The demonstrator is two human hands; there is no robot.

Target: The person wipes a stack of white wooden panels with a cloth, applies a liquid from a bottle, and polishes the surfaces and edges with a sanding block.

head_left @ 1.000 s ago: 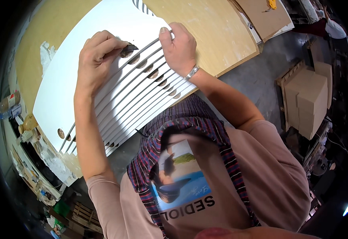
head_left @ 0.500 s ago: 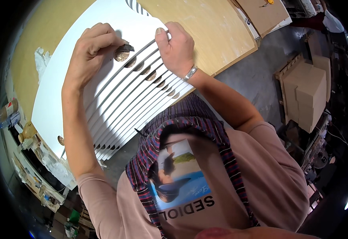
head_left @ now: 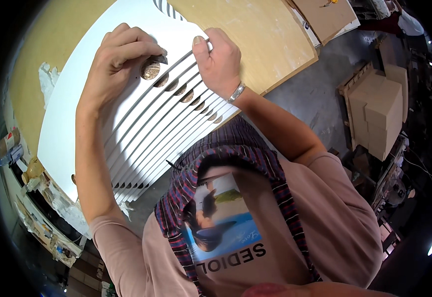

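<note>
A fanned stack of white panels (head_left: 60, 131) lies under my hands, the edges stepped toward me. Each shows part of a round hole with brown chipboard inside; the top panel's hole (head_left: 150, 71) is full and round. My left hand (head_left: 114, 62) is closed in a pinch on a small dark flat piece (head_left: 161, 59), held at the far rim of that hole. Its exact kind cannot be made out. My right hand (head_left: 219, 62) is closed on the top panel's edge near its right corner, thumb on top.
The stack rests on a yellowish board (head_left: 260, 39). Cardboard boxes (head_left: 377, 109) stand on the floor at the right. Crumpled white wrapping (head_left: 48, 76) and a bottle (head_left: 8, 141) are at the left. Another person (head_left: 409, 24) is at the far right.
My left hand has shifted slightly to the right with the dark piece, its fingers now further over it. My right hand keeps its hold on the panel edge.
</note>
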